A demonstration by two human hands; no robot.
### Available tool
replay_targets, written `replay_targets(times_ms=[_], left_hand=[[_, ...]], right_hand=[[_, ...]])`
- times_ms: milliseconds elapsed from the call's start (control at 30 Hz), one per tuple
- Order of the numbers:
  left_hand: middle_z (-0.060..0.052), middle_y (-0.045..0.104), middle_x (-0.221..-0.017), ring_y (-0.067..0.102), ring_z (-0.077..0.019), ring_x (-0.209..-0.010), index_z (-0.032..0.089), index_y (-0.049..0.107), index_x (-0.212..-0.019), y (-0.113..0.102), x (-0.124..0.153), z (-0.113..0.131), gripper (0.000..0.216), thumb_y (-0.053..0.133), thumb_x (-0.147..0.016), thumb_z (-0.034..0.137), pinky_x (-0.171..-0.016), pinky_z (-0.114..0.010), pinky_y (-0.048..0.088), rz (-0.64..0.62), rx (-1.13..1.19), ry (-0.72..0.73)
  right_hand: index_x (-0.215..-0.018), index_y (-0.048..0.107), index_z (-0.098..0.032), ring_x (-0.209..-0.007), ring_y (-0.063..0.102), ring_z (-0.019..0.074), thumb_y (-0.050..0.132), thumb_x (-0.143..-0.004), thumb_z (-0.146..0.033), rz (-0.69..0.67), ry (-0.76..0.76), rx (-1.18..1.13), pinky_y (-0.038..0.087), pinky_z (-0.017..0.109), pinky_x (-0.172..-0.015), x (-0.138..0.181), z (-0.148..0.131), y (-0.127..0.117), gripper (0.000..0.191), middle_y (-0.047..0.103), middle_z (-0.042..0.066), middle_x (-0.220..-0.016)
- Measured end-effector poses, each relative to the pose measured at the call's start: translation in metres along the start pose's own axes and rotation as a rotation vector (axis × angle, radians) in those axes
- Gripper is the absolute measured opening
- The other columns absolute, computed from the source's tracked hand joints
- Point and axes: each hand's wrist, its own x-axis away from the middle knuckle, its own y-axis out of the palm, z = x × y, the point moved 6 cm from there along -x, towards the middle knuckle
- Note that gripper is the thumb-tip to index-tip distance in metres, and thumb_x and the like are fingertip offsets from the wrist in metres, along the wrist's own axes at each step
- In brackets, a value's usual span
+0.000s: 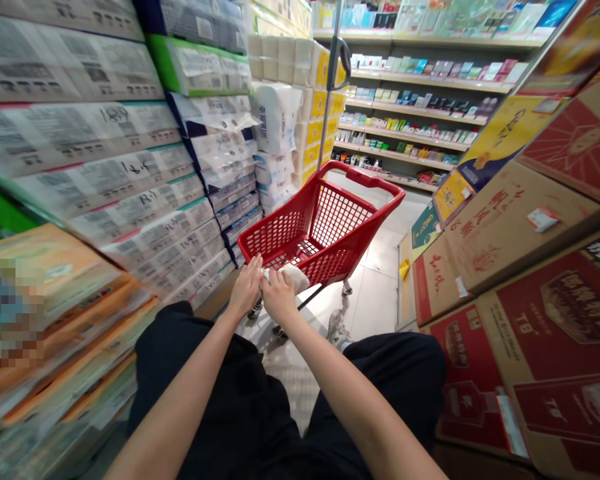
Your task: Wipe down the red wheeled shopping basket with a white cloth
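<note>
A red plastic shopping cart (325,257) with lattice sides stands in the aisle in front of my knees, its basket bare inside. My left hand (247,288) grips the cart's near rim at the left corner, fingers close together and thumb side toward the right. Right beside it, almost touching, my right hand (279,293) is closed on a whitish cloth (296,276) pressed against the near end of the basket. The palm side of both hands is hidden.
Packaged paper goods (125,160) rise in stacks on the left, with orange packs (80,320) nearer. Cardboard cartons (505,233) line the right side. Shelves of small boxes (420,100) span the back. A pole with a dark handle (333,63) stands behind the cart on the pale tiled floor (375,293).
</note>
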Motion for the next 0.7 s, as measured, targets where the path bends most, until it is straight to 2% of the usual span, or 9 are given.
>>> replay_targets(times_ms=[133, 333, 500, 700], left_hand=[[-0.007, 0.045, -0.152, 0.032, -0.0181, -0.146, 0.018, 0.04, -0.148, -0.008, 0.02, 0.007, 0.058, 0.008, -0.103, 0.037, -0.12, -0.045, 0.028, 0.016, 0.024, -0.005], [-0.006, 0.039, -0.156, 0.029, -0.0191, -0.148, 0.018, 0.037, -0.15, -0.012, 0.024, 0.016, 0.055, 0.016, -0.104, 0.039, -0.121, -0.044, 0.024, -0.029, -0.061, 0.05], [-0.007, 0.037, -0.157, 0.027, -0.0189, -0.148, 0.017, 0.037, -0.15, -0.002, 0.023, 0.025, 0.056, 0.019, -0.103, 0.042, -0.122, -0.043, 0.023, -0.034, -0.016, 0.042], [-0.009, 0.042, -0.154, 0.031, -0.0187, -0.147, 0.017, 0.043, -0.146, -0.004, 0.013, 0.021, 0.057, 0.014, -0.104, 0.042, -0.121, -0.045, 0.025, 0.005, 0.026, 0.003]], right_hand=[[-0.12, 0.06, -0.015, -0.1, 0.052, 0.0237, 0.046, -0.096, -0.025, -0.032, -0.139, -0.034, 0.038, 0.04, -0.1, 0.001, 0.004, -0.01, 0.029, 0.062, 0.011, -0.109], [-0.133, 0.053, -0.016, -0.113, 0.048, 0.0254, 0.048, -0.094, -0.019, -0.059, -0.305, -0.075, 0.035, 0.042, -0.107, 0.021, 0.03, -0.03, 0.039, 0.058, 0.013, -0.125], [-0.129, 0.057, -0.015, -0.106, 0.049, 0.0248, 0.049, -0.094, -0.019, -0.078, -0.261, -0.109, 0.037, 0.041, -0.104, 0.023, 0.039, -0.027, 0.036, 0.061, 0.012, -0.117], [-0.124, 0.059, -0.014, -0.107, 0.048, 0.0244, 0.05, -0.093, -0.019, -0.054, -0.138, -0.086, 0.033, 0.042, -0.108, 0.007, 0.027, -0.012, 0.033, 0.06, 0.013, -0.117]])
